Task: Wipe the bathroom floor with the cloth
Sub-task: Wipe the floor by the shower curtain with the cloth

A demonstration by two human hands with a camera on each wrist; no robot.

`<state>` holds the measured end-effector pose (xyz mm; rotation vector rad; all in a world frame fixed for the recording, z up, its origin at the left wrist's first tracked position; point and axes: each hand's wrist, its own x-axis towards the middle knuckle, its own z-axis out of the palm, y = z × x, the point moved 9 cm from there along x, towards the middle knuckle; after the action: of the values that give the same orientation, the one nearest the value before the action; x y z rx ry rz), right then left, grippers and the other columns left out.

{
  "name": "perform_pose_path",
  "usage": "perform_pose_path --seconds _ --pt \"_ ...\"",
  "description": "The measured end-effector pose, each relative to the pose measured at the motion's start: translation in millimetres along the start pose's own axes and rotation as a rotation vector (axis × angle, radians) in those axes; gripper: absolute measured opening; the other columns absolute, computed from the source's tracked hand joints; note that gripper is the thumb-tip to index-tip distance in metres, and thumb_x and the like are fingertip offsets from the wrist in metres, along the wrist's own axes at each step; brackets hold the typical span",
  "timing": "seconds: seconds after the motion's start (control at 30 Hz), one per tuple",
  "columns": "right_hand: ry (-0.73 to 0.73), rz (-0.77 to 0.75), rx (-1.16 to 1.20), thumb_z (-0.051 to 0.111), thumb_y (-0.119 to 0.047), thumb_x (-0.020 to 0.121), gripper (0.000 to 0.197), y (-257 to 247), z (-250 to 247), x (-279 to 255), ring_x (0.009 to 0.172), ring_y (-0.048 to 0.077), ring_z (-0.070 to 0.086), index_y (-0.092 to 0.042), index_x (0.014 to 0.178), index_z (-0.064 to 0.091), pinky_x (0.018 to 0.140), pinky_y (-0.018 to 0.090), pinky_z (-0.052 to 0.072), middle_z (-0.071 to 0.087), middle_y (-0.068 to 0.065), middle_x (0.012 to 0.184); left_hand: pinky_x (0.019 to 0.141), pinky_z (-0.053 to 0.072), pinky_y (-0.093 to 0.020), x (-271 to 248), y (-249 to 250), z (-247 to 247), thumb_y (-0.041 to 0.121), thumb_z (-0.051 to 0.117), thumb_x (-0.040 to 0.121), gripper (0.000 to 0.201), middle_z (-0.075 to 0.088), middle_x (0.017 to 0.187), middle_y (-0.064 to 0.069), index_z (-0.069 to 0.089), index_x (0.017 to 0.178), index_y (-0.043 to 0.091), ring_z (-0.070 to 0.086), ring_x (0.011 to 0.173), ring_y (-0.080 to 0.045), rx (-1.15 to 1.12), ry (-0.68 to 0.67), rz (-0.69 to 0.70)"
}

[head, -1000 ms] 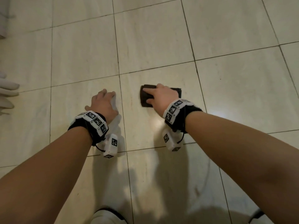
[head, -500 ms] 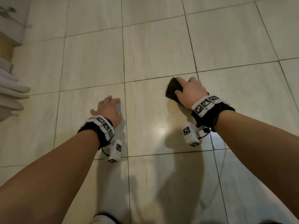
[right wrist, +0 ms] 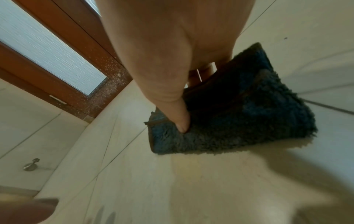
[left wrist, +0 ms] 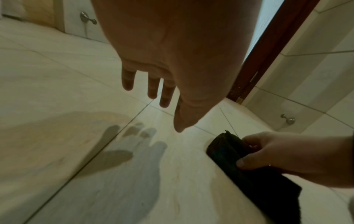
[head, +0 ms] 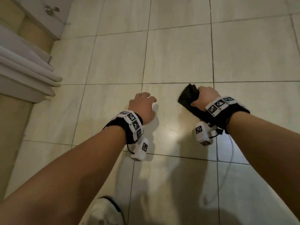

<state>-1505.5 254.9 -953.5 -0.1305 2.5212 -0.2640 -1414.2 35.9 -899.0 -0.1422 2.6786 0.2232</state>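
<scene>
A dark, shaggy folded cloth (head: 189, 98) (left wrist: 229, 153) (right wrist: 239, 121) lies on the pale tiled floor (head: 178, 59). My right hand (head: 204, 96) (left wrist: 283, 154) grips it, thumb pressed into the pile and fingers curled over its far side. One end of the cloth lifts off the tiles in the right wrist view. My left hand (head: 142, 103) (left wrist: 153, 94) hovers just above the floor to the left of the cloth, fingers spread and loose, holding nothing. Its shadow falls on the tile below.
White folded towels (head: 24, 73) on a beige ledge stand at the left. A white cabinet with a metal knob (head: 50, 9) is at the far left. A brown door frame (right wrist: 57, 50) with frosted glass rises beyond the cloth. My white shoe (head: 105, 211) is below.
The right hand first slid the cloth rightward across the tile, then curled round it and raised one end. The left hand lifted slightly off the floor. The head view shifted left.
</scene>
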Motion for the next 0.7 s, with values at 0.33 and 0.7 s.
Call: perform_pose_path --seconds 0.33,0.7 --pt "-0.097 -0.039 0.346 0.069 -0.019 0.084 0.022 -60.0 -43.6 -60.6 0.082 0.025 0.055 -0.01 0.099 0.055 0.067 0.029 0.042 0.059 0.008 0.093 0.1 0.044 -0.031 -80.2 -33.3 -58.2 0.024 0.065 0.09 0.045 0.056 0.136 -0.002 0.055 0.133 0.02 0.054 0.12 -0.02 -0.316 -0.188 -0.242" --pt "0.103 -0.046 0.649 0.081 -0.021 0.075 0.033 -183.0 -8.9 -69.6 0.095 0.03 0.065 -0.007 0.098 0.063 0.088 0.046 0.056 0.067 0.014 0.101 0.093 0.047 -0.038 -49.4 -108.4 10.5 0.024 0.064 0.092 0.058 0.057 0.131 -0.006 0.039 0.145 0.019 0.057 0.117 -0.023 -1.073 -0.21 -0.249"
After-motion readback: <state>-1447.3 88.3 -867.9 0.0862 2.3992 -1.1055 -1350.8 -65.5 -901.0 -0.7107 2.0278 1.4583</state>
